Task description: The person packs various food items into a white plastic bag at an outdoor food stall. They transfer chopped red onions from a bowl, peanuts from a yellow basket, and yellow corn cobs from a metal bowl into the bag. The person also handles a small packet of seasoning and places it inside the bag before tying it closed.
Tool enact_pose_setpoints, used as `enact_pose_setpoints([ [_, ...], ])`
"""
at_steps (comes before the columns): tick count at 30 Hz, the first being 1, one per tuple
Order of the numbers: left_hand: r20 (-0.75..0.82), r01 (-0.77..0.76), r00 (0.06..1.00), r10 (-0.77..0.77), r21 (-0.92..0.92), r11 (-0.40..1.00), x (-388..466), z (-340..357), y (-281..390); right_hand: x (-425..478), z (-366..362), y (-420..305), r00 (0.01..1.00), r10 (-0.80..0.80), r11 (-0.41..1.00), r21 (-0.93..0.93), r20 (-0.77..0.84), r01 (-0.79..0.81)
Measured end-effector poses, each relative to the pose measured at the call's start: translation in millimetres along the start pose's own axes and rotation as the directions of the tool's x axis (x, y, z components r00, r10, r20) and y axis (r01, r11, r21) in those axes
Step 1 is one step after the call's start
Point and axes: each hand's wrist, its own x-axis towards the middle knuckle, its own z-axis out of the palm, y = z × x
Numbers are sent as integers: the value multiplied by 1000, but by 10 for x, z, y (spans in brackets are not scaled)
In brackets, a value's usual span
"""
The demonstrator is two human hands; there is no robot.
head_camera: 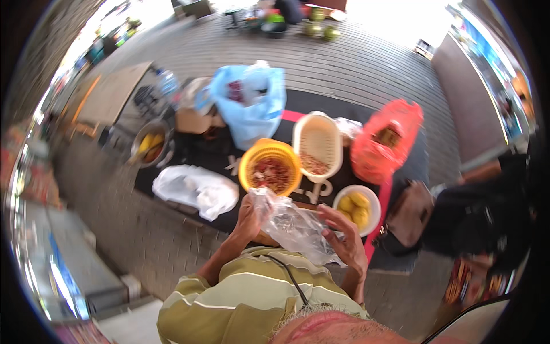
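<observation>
My left hand [248, 218] grips the bunched end of a clear plastic bag [294, 225] over the table's near edge. At the bag's other end is my right hand [349, 241], its fingers apart and curved beside the film; no firm hold shows. Just beyond my left hand stands a yellow plastic colander [245, 165] with small reddish-brown pieces, blurred, perhaps peanuts or beans. A cream oblong basket [296, 135] beside it has similar paler pieces at its near end. Several yellow peeled fruits, possibly mangoes [359, 208], sit in a white bowl [376, 215] near my right hand.
A white plastic bag [195, 189] lies at left, near a pot [166, 148] with yellow pieces. Behind the colander stands a light blue bag [253, 124]; a red bag [374, 159] is at right. A person in dark clothes [477, 210] with a brown bag [410, 213] is close at right.
</observation>
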Motion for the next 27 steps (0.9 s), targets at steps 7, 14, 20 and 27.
enact_pose_setpoints([
  [7, 157, -22, 987, 24, -17, 1000, -198, -30, 439, 690, -234, 383, 988, -97, 867, 477, -123, 145],
  [14, 182, -29, 983, 14, 75, 997, -227, -140, 565, 1837, -683, 2286, 764, 155, 729, -450, -626, -516],
  [20, 189, 26, 979, -70, 223, 975, -201, -280, 626, 2206, -778, 2801, 715, 438, 714, -273, -544, -645],
  [27, 19, 120, 992, -128, 243, 963, -294, -129, 654, 2345, -834, 3597, 770, 481, 759, -242, -419, -605],
])
